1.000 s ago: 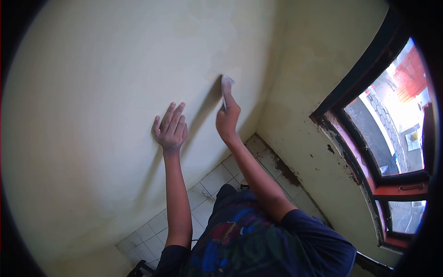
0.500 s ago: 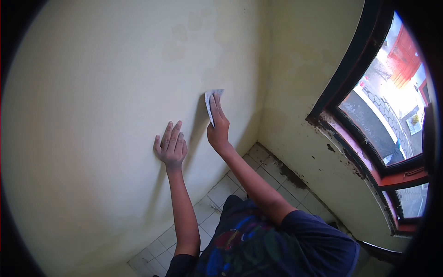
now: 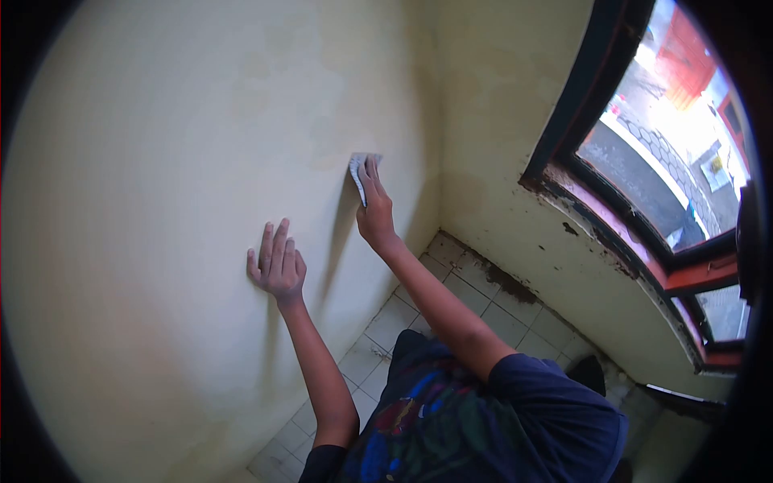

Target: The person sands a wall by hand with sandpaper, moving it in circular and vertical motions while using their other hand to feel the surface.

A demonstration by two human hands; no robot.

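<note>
My right hand (image 3: 376, 211) grips a curved, pale grey sheet of sandpaper (image 3: 357, 167) against the cream wall (image 3: 185, 161). Its fingers lie over the sheet and point up the wall; the palm side is hidden. Lower and to the left, my left hand (image 3: 279, 266) rests on the same wall with its fingers stretched out and somewhat apart, holding nothing. Pale dust shows on the fingers. Faint darker patches mark the wall above both hands.
The wall meets a second wall (image 3: 483, 161) at a corner on the right. That one has chipped paint below a dark-framed window (image 3: 555, 133). Worn white floor tiles (image 3: 392, 319) lie below, with dark dirt along the wall's foot.
Both hands appear a little further left in view, the left one more so and slightly lower. The view has shifted too, moving the window left and up. The right hand keeps the sandpaper.
</note>
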